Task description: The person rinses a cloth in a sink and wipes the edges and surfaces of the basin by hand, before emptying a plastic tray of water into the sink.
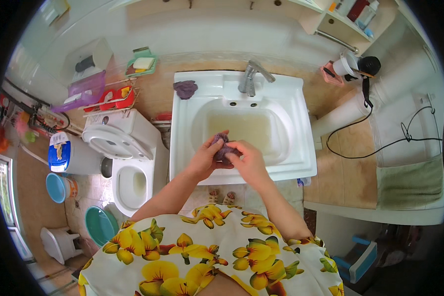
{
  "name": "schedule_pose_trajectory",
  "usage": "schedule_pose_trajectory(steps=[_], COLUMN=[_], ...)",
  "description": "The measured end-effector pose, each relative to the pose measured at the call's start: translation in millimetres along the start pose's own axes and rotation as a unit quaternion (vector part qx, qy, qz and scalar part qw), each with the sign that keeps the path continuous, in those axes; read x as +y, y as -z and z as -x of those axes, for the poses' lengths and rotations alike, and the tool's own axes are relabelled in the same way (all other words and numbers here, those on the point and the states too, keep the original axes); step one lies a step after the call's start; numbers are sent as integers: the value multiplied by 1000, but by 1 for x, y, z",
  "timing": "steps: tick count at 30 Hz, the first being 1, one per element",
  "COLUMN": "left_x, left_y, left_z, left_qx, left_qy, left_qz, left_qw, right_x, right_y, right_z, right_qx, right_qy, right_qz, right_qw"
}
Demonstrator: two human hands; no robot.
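Observation:
Over the near left part of a white washbasin (181, 133), both my hands are closed on a bunched dark purple cloth (222, 149). My left hand (202, 159) cups it from the left, fingers curled round it. From the right, my right hand (249, 162) pinches its edge with thumb and fingers. Cloudy, yellowish water (246, 129) stands in the bowl below. A second crumpled purple cloth (185, 89) lies on the basin's back left corner. Behind the bowl rises a chrome faucet (251, 79); no stream shows from it. The folds hide the held cloth's full shape.
Left of the basin stands a toilet (117, 185) with its lid up. Beyond it are a blue bucket (55, 188), a teal basin (100, 225) and a white stool (59, 244). A green soap dish (142, 64) sits behind. At right hang a black cord (348, 157) and a green towel (410, 185).

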State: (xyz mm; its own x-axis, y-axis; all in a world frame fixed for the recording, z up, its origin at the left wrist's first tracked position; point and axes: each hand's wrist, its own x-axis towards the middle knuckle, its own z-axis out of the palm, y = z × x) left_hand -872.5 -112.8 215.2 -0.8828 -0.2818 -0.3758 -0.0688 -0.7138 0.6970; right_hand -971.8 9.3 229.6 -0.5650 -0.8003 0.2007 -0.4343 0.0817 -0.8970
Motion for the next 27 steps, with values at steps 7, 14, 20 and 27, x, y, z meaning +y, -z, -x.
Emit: schedule_pose_trajectory(steps=[7,14,20,27], left_x=[21,14,-1,5], left_y=[5,13,47,90], left_z=[-6,1,-2,4], left_qx=[22,-99,13,199], left_qy=[-10,64,57,-42], left_qz=[7,149,72,-34], left_qw=[1000,982,996,978], right_x=[-9,7,21,57], right_y=[3,-17,-36,-49], right_z=[-21,-14,-25,-65], right_qx=[45,55,-25,-83], right_qy=[-154,-51,-49,-32], right_qz=[-247,1,59,77], right_qw=[956,997,997,993])
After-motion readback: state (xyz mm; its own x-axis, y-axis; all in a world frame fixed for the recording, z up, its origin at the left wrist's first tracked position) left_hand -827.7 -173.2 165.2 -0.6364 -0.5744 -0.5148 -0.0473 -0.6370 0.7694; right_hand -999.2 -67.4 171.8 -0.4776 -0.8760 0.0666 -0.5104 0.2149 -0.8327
